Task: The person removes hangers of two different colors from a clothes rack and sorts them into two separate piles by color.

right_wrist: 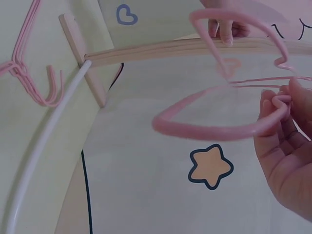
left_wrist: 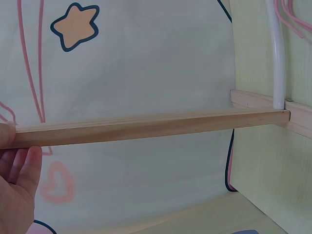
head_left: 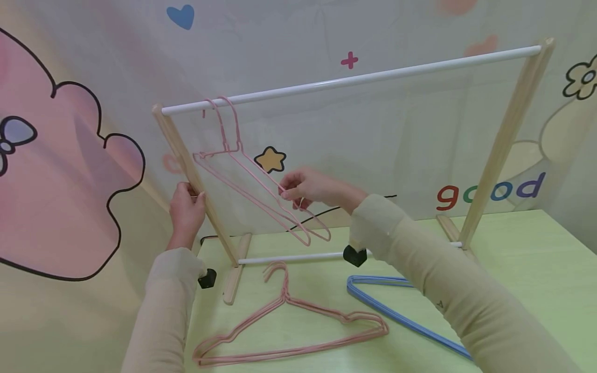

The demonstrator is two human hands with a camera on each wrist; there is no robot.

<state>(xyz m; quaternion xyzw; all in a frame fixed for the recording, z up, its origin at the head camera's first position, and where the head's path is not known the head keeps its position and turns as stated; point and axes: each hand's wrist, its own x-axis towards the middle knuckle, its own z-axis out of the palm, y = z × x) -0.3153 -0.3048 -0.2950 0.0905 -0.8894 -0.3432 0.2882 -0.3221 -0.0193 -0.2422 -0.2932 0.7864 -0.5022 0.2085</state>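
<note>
Two pink hangers hang by their hooks from the left end of the rack's white top rail [head_left: 350,81]. My right hand [head_left: 317,189] pinches the shoulder of the nearer pink hanger [right_wrist: 204,130] between thumb and fingers. Both hangers slant, their right ends toward me and low. At the left, my left hand [head_left: 187,210] grips the rack's wooden left post [left_wrist: 146,130] partway up, fingers bent around its edge. In the right wrist view, that hand appears at the top behind the hangers.
A stack of pink hangers [head_left: 285,299] lies on the pale green table [head_left: 522,290] in front of the rack. Blue hangers [head_left: 406,318] lie to their right, partly under my right sleeve. The rack's right post [head_left: 503,145] and white lower rail [head_left: 289,257] stand beyond.
</note>
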